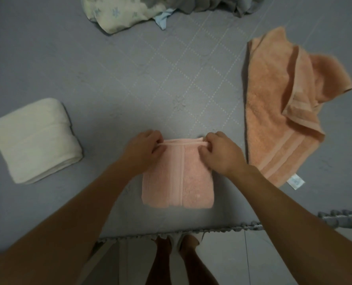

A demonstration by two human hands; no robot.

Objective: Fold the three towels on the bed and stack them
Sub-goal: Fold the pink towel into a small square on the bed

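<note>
A small pink towel (178, 182) lies folded on the grey bed near the front edge. My left hand (144, 149) pinches its far left corner and my right hand (220, 151) pinches its far right corner, with the far hem stretched between them. A white towel (33, 140) sits folded into a thick block at the left. An orange towel (290, 108) lies unfolded and rumpled at the right, one corner turned over and a white label at its near end.
The grey quilted bedspread (129, 79) covers the bed, and its frilled edge (191, 233) runs along the front. Crumpled floral and grey bedding (129, 11) is heaped at the far side. Tiled floor and my feet (177, 245) show below.
</note>
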